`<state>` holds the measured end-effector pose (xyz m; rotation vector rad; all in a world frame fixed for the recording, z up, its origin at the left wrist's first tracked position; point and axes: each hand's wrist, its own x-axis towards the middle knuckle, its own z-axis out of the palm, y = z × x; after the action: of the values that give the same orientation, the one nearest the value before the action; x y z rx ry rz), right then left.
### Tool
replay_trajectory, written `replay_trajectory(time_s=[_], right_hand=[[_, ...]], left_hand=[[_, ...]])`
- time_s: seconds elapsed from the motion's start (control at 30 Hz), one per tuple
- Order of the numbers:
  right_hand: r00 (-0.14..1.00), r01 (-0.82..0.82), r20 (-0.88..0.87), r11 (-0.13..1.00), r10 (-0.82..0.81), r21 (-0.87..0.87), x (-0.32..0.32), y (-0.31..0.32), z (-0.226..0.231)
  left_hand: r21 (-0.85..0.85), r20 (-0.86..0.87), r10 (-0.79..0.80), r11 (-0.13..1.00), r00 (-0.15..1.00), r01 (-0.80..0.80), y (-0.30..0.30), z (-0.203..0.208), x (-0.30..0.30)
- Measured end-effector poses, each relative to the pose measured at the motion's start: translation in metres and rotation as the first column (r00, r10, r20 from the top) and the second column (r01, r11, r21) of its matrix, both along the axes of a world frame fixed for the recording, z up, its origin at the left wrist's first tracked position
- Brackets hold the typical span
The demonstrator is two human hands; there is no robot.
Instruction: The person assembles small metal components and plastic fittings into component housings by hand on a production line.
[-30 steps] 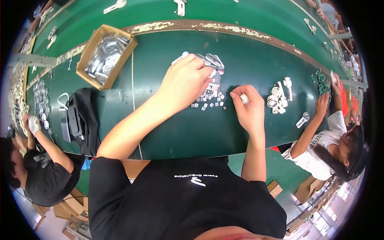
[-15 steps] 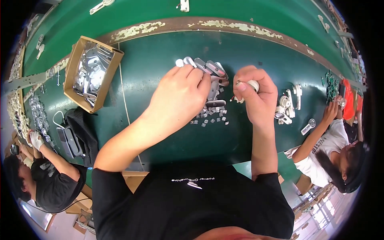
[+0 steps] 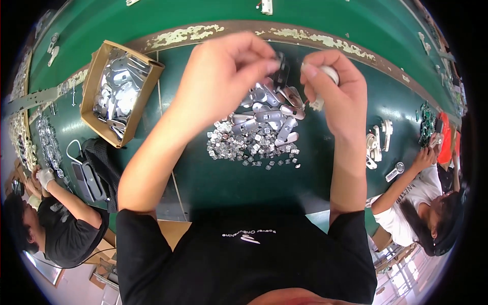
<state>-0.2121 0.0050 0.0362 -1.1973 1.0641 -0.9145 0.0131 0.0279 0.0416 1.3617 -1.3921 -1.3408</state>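
Observation:
Above a pile of shiny oblong metal plates (image 3: 255,116), my left hand (image 3: 216,76) pinches one dark oblong plate (image 3: 281,70), which is blurred. My right hand (image 3: 339,94) is closed on a white plastic part with a rounded end (image 3: 331,75); my fingers cover much of it. The two hands are apart, with the plate between them. Below the plates lies a heap of small clear square pieces (image 3: 236,145), several of them scattered toward me.
A cardboard box (image 3: 147,91) of metal plates stands at left, beside a black device (image 3: 89,180) and dark cloth (image 3: 109,168). White assembled parts (image 3: 375,145) lie at right. Co-workers sit on both sides. A worn brown ledge (image 3: 239,29) borders a green belt beyond.
My left hand has risen off the pile with a plate, uncovering the plates and clear pieces. My right hand has moved slightly away and right, still holding the white part.

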Motion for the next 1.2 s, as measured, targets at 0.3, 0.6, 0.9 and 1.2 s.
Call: replay_trajectory(time_s=[0.3,0.6,0.9,1.2], right_hand=[[0.982,-0.018,-0.190,0.993,-0.005,-0.120,0.025,-0.042,-0.012],[0.953,0.030,-0.252,0.884,-0.166,-0.467,0.040,-0.028,-0.031],[0.979,-0.015,-0.205,0.999,0.007,-0.039,0.024,-0.033,-0.016],[0.901,-0.154,0.411,0.988,0.138,0.006,-0.020,-0.056,-0.014]], left_hand=[[-0.112,-0.237,0.119,0.982,0.964,-0.149,-0.036,-0.047,-0.012],[-0.089,-0.296,0.087,0.989,0.951,-0.118,-0.027,-0.040,-0.013],[-0.161,-0.314,-0.101,0.986,0.944,0.052,-0.030,-0.053,0.001],[-0.006,-0.509,-0.066,0.997,0.858,0.074,-0.037,-0.043,0.004]])
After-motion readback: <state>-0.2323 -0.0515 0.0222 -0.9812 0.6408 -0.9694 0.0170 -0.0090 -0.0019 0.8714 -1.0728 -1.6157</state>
